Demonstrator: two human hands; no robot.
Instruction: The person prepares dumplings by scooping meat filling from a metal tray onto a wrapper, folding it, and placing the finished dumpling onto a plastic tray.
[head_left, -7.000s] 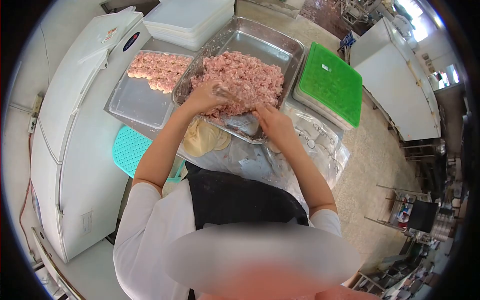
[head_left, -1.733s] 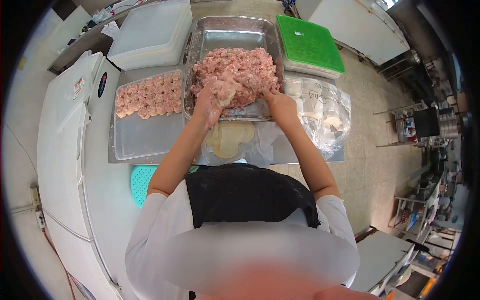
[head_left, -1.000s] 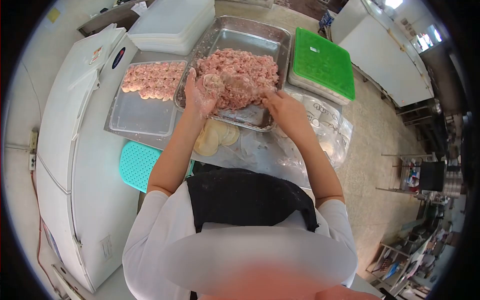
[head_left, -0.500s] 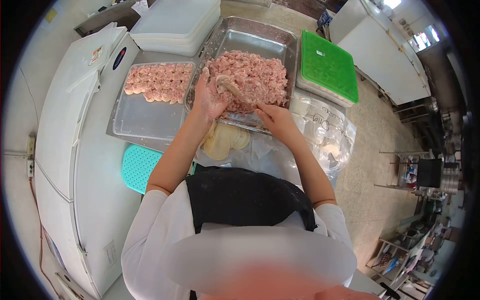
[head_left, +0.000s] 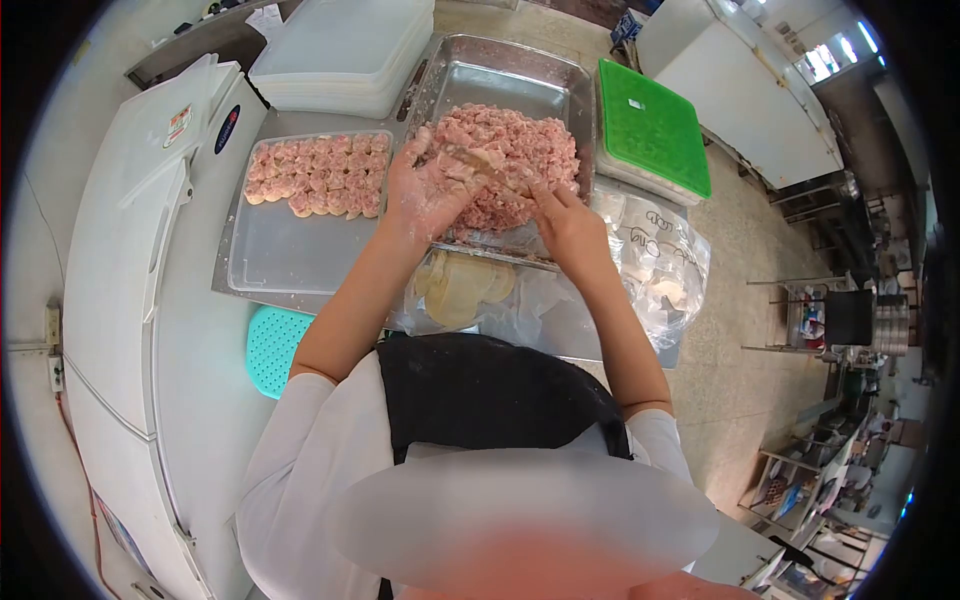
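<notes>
My left hand (head_left: 420, 190) is cupped over the near edge of the steel pan (head_left: 490, 70) and holds a round dough wrapper (head_left: 452, 168) with filling on it. My right hand (head_left: 562, 218) grips a flat spatula (head_left: 487, 168) whose tip lies on the wrapper. The pan holds a mound of pink minced meat (head_left: 520, 150). A stack of loose wrappers (head_left: 462, 285) lies on plastic film just below the pan.
A shallow tray (head_left: 270, 260) on the left carries rows of filled dumplings (head_left: 318, 175). White lidded boxes (head_left: 340, 50) stand behind it. A green-lidded box (head_left: 650, 125) and a plastic bag of wrappers (head_left: 655, 255) are on the right. A teal stool (head_left: 275, 345) stands below the table.
My left hand has lifted the wrapper a little farther over the meat, and my right hand has moved the spatula onto it.
</notes>
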